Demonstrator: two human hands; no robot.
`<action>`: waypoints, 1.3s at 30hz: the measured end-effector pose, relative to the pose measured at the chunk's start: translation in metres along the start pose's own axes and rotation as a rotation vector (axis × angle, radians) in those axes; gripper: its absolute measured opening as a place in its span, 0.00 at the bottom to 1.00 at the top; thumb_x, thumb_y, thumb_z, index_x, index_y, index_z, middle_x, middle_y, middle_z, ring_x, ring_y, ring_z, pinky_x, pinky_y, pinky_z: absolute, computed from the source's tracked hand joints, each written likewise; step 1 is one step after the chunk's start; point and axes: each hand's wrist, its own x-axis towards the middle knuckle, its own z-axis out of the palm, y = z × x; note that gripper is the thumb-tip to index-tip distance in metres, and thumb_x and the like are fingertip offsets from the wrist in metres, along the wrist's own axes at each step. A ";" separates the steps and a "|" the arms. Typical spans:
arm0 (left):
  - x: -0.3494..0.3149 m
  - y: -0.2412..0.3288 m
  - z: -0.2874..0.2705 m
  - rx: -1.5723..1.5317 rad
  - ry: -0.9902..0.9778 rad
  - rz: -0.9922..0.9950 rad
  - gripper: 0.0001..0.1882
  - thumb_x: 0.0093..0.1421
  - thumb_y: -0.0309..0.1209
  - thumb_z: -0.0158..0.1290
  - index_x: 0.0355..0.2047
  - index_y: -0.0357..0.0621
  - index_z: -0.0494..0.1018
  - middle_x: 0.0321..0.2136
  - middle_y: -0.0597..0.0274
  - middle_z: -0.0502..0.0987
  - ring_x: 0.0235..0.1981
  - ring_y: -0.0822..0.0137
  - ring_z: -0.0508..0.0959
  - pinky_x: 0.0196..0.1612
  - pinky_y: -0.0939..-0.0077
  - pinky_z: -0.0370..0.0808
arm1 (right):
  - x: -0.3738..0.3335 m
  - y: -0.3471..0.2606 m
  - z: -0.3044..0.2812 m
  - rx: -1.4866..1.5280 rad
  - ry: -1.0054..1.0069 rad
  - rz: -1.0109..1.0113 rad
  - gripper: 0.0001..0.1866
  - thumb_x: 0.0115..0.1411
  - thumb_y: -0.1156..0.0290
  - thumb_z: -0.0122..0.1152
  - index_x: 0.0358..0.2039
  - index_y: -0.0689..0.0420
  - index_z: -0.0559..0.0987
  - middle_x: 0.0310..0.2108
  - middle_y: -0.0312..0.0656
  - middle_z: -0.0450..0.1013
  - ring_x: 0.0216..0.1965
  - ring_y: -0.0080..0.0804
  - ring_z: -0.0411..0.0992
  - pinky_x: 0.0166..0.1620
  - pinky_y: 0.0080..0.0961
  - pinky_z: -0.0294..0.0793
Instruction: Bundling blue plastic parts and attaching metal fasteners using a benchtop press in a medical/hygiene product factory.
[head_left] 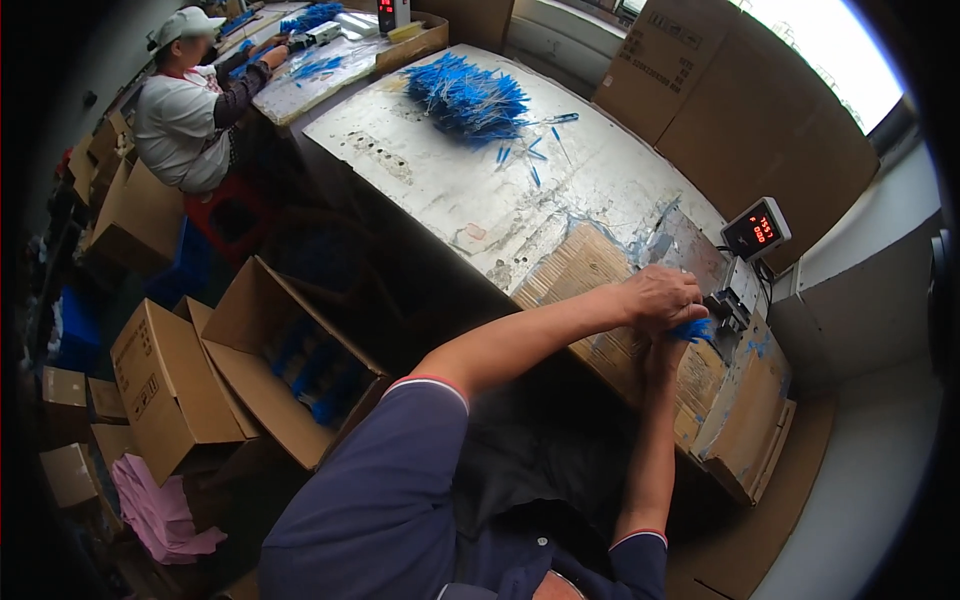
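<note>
The person's two bare hands meet at the near right end of a long, worn white workbench (440,210). The left hand (658,297) is above, its fingers bent and drawn close together; I can't make out what their tips pinch. The right hand (664,348) is just under it and mostly covered, so I cannot tell how its fingers stand. A blue tuft (692,330) of thin strands pokes out on the right side of the two hands, right against them.

Just beyond the tuft, to the right, sits a small dark metal device (732,303), and behind that a display box (757,230) with red lit digits. Corrugated cardboard (575,265) covers the bench left of the hands. At the far end of the bench lies a big heap of blue strands (468,100), with a few loose ones beside it.

On the floor to the left, an open carton (240,340) holds more blue bundles (320,372). At the far left, a co-worker (180,125) in a pale cap sits at another table.
</note>
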 end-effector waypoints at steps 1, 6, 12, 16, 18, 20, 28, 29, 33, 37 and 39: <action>-0.003 0.003 -0.001 -0.033 -0.019 -0.028 0.25 0.69 0.53 0.47 0.41 0.42 0.78 0.39 0.55 0.79 0.47 0.53 0.79 0.51 0.62 0.75 | -0.006 -0.010 0.003 -0.007 -0.003 0.009 0.26 0.71 0.68 0.57 0.65 0.54 0.60 0.61 0.39 0.64 0.62 0.33 0.65 0.62 0.31 0.67; 0.001 0.008 0.002 0.027 0.059 0.131 0.26 0.68 0.54 0.46 0.40 0.42 0.79 0.39 0.54 0.79 0.46 0.53 0.79 0.51 0.63 0.75 | -0.009 -0.009 0.010 0.084 0.036 0.045 0.27 0.71 0.67 0.57 0.66 0.53 0.60 0.60 0.38 0.64 0.63 0.33 0.65 0.65 0.34 0.66; 0.007 0.020 -0.002 0.015 0.123 0.176 0.29 0.68 0.57 0.44 0.40 0.43 0.80 0.39 0.55 0.79 0.46 0.54 0.78 0.51 0.62 0.75 | -0.008 -0.023 0.016 0.318 0.079 -0.056 0.27 0.75 0.61 0.48 0.68 0.56 0.57 0.64 0.40 0.60 0.66 0.32 0.60 0.68 0.36 0.60; -0.005 0.006 -0.004 0.205 -0.045 0.098 0.28 0.68 0.57 0.44 0.40 0.45 0.80 0.38 0.57 0.78 0.45 0.55 0.78 0.50 0.62 0.74 | -0.011 -0.022 0.035 0.207 0.110 -0.020 0.25 0.76 0.60 0.45 0.68 0.55 0.57 0.64 0.40 0.61 0.66 0.32 0.60 0.68 0.35 0.60; -0.005 0.005 -0.006 0.071 0.029 0.111 0.28 0.68 0.57 0.44 0.39 0.46 0.81 0.39 0.57 0.77 0.45 0.56 0.77 0.50 0.61 0.74 | -0.014 -0.022 0.038 0.124 0.150 -0.001 0.24 0.76 0.59 0.42 0.67 0.55 0.58 0.63 0.39 0.61 0.66 0.32 0.61 0.68 0.35 0.61; -0.005 0.006 -0.007 0.042 0.043 0.146 0.28 0.68 0.57 0.44 0.38 0.47 0.81 0.39 0.58 0.78 0.45 0.56 0.77 0.51 0.61 0.73 | -0.016 -0.021 0.039 0.089 0.172 -0.055 0.24 0.76 0.59 0.43 0.67 0.55 0.58 0.63 0.39 0.61 0.66 0.32 0.61 0.68 0.36 0.61; 0.008 -0.008 -0.031 -0.325 0.013 -0.048 0.29 0.73 0.53 0.38 0.48 0.41 0.78 0.48 0.53 0.79 0.52 0.57 0.78 0.57 0.68 0.72 | -0.006 -0.031 0.052 -0.163 0.319 -0.159 0.22 0.59 0.78 0.69 0.53 0.59 0.73 0.47 0.36 0.74 0.49 0.27 0.74 0.56 0.27 0.72; 0.010 -0.005 -0.035 -0.421 0.155 -0.069 0.30 0.74 0.54 0.37 0.48 0.41 0.79 0.47 0.55 0.80 0.50 0.59 0.78 0.55 0.70 0.72 | -0.002 -0.030 0.051 -0.083 0.357 -0.126 0.18 0.59 0.79 0.68 0.49 0.59 0.75 0.43 0.37 0.76 0.45 0.26 0.75 0.54 0.26 0.73; 0.004 -0.018 -0.039 -0.577 0.332 -0.272 0.39 0.72 0.61 0.32 0.51 0.35 0.76 0.49 0.49 0.79 0.54 0.59 0.76 0.59 0.67 0.70 | 0.006 -0.030 0.053 -0.043 0.515 -0.150 0.08 0.59 0.79 0.68 0.38 0.60 0.80 0.35 0.35 0.79 0.34 0.21 0.77 0.44 0.22 0.77; -0.023 -0.035 -0.005 -0.798 0.139 -0.447 0.43 0.71 0.63 0.31 0.66 0.35 0.61 0.59 0.45 0.71 0.63 0.56 0.69 0.68 0.62 0.59 | 0.004 -0.017 0.055 0.062 0.371 -0.027 0.07 0.59 0.81 0.67 0.38 0.60 0.81 0.35 0.33 0.79 0.36 0.22 0.76 0.42 0.23 0.77; -0.027 -0.025 0.007 -0.830 0.198 -0.459 0.44 0.71 0.63 0.31 0.68 0.35 0.57 0.60 0.45 0.71 0.63 0.55 0.68 0.69 0.61 0.58 | 0.002 -0.033 0.060 0.077 0.294 -0.067 0.11 0.59 0.82 0.67 0.42 0.60 0.81 0.37 0.34 0.79 0.38 0.22 0.76 0.42 0.25 0.78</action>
